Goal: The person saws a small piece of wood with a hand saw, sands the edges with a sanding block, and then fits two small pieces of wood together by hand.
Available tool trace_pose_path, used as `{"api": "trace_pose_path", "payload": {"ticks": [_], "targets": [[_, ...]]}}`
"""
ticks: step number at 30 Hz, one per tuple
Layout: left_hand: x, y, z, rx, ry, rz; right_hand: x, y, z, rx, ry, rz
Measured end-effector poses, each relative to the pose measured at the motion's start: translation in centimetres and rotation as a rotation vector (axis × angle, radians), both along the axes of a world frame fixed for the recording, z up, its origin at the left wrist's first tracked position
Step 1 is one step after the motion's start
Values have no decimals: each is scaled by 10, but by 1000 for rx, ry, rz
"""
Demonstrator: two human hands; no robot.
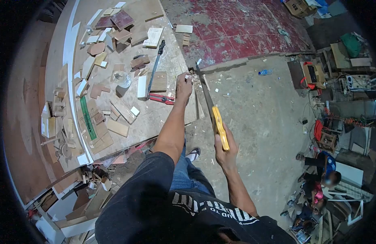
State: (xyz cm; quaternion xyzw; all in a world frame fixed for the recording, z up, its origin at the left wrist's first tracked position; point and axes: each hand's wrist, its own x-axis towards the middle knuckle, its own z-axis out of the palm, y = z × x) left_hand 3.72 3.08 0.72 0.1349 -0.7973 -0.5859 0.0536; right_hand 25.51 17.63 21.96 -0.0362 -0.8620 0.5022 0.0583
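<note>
My right hand (227, 149) is wrapped round the yellow handle of a handsaw (208, 92). The saw's long blade runs up past the table's edge, its tip close to my left fingers. My left hand (183, 87) is closed at the edge of the wooden worktable (177, 116), with a small pale bit showing at the fingertips; I cannot tell what it grips. Just left of that hand lies a tool with a red handle and a long dark bar (154, 73), beside a square brown wood block (158, 82).
Wood offcuts (122, 36), a clear container (123, 80) and a green strip (88, 118) lie across the worktable. Scraps litter the concrete floor (257, 122), with a blue-labelled bottle (265, 72). People (324, 171) sit at the lower right, near stacked clutter.
</note>
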Motion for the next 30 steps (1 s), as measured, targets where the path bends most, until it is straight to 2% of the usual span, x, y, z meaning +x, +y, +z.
{"api": "trace_pose_path", "payload": {"ticks": [7, 18, 19, 21, 22, 26, 30], "targets": [[0, 0, 0, -67, 121, -11, -31, -22, -8, 19, 45, 25], [-3, 2, -4, -65, 110, 3, -45, -36, 11, 116, 115, 100], [-1, 2, -2, -51, 112, 0, -55, -39, 12, 113, 111, 102], [-7, 2, -1, -53, 107, 15, -77, -48, 14, -17, -162, 55], [-12, 0, -3, -60, 107, 3, -78, -52, 10, 34, -3, 58], [-3, 1, -5, -49, 71, -29, -60, -50, 37, 27, -19, 38], [-3, 2, 1, -39, 24, -12, -90, -52, 41, 11, -110, 31]]}}
